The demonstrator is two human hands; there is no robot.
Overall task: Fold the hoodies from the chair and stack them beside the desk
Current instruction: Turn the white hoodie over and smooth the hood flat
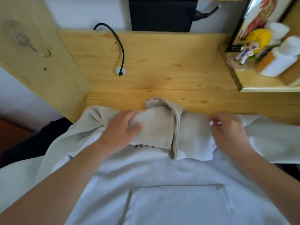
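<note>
A pale grey hoodie (162,184) lies front up across the near edge of the wooden desk (162,65), its kangaroo pocket (177,207) closest to me. The hood (160,124) is folded down over the chest and partly covers a dark print. My left hand (120,129) grips the hood's left side, thumb on top of the cloth. My right hand (227,127) pinches the fabric at the right shoulder, fingers curled. Both sleeves spread out to the sides.
A black cable (120,51) runs from the wall into a hole in the desk. A dark monitor base (162,13) stands at the back. A side shelf (266,83) at right holds a figurine (250,47) and white bottles (279,60). A wooden panel with a hook (43,52) stands left.
</note>
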